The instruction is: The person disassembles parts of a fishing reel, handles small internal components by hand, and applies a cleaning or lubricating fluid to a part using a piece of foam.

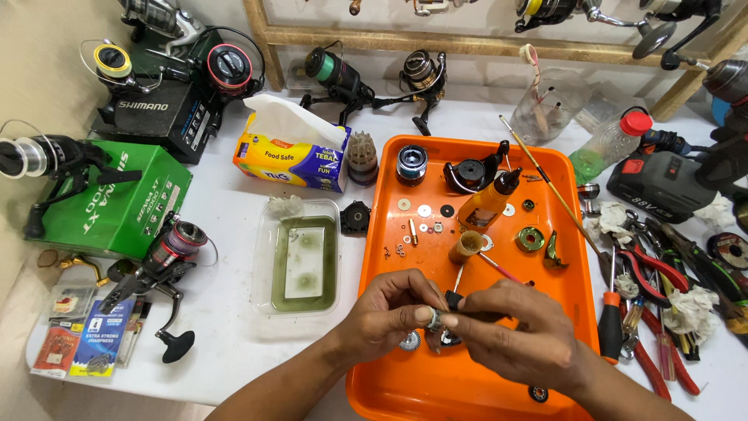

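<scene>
Head view: cluttered white worktable [234,226], orange tray [382,390]

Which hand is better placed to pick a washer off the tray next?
Probably the right hand: the left hand pinches the small metal part, while the washers lie ahead on the orange tray.

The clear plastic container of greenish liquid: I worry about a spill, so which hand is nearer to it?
Left. The left hand is just right of the clear plastic container, over the orange tray's left edge. The right hand is farther right, above the tray's middle.
</scene>
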